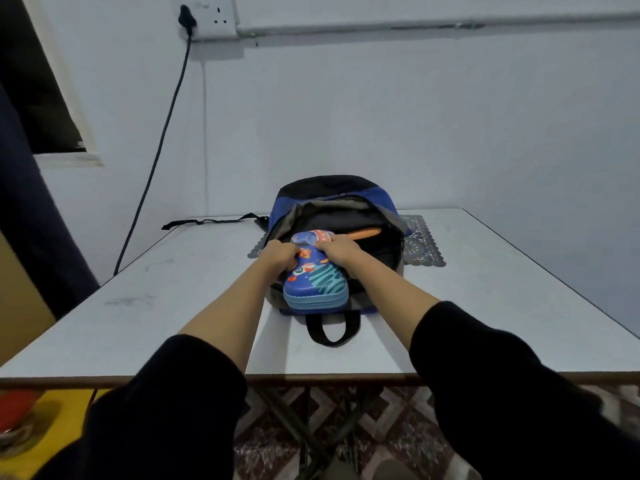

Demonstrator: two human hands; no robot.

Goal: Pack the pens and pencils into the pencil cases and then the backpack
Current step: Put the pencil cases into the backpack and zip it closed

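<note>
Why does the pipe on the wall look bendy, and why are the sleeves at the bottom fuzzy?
Head view: the wide-angle lens likely bows the wall pipe near the top edge; head view: the black sleeves, nearest the camera, look soft and smeared, while the blue pencil case looks sharp in dim, bluish light.

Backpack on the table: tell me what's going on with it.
A person grips a blue space-print pencil case with the left hand and the right hand at the mouth of the open blue and black backpack, which lies on the white table. The case's far end is in the opening; its near end sticks out. An orange item lies deeper inside.
</note>
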